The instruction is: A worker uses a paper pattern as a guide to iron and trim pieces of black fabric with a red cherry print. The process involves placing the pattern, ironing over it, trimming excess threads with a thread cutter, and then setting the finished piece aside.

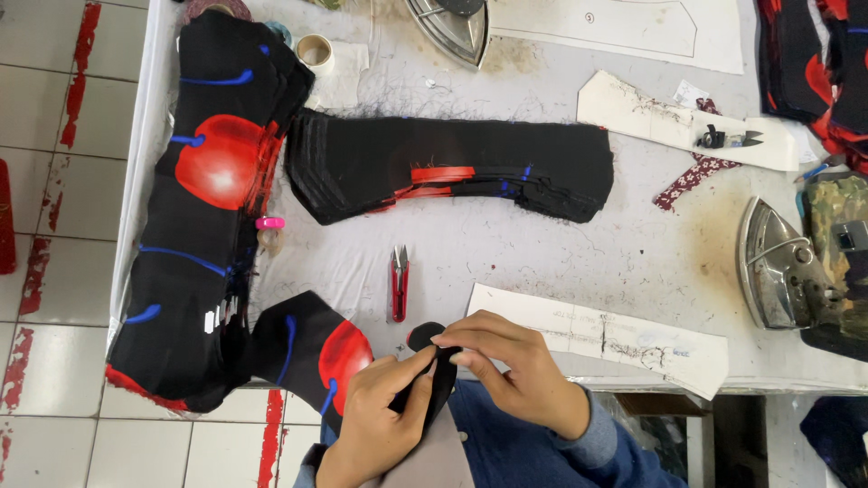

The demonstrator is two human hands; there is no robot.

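Both hands are seen at the bottom centre of the frame: the left hand (375, 420) is closed around a small strip of black fabric (436, 366), and the right hand (506, 366) pinches the same strip from above with its fingertips, so that the piece is held between the two just off the near table edge. A larger black piece with a red apple print (312, 352) hangs over that edge just left of the hands. Red thread snips (399, 285) are laid on the white table (561, 258) just above the hands, blades pointing away. A tall stack of printed black cloth (203, 208) is piled along the left side, and a curved stack of cut black pieces (452, 167) lies across the middle. A paper pattern strip (606, 339) sits right of the hands, a second pattern piece (678, 122) in the upper right, an iron (782, 271) at the right edge, and another iron (452, 27) at the top. Several slips can be judged possible: the small strip could be dropped to the floor if the pinch is loosened, since it is held beyond the table; the overhanging printed piece could be dragged off by a brushing forearm; and the snips could be knocked by a reach forward.
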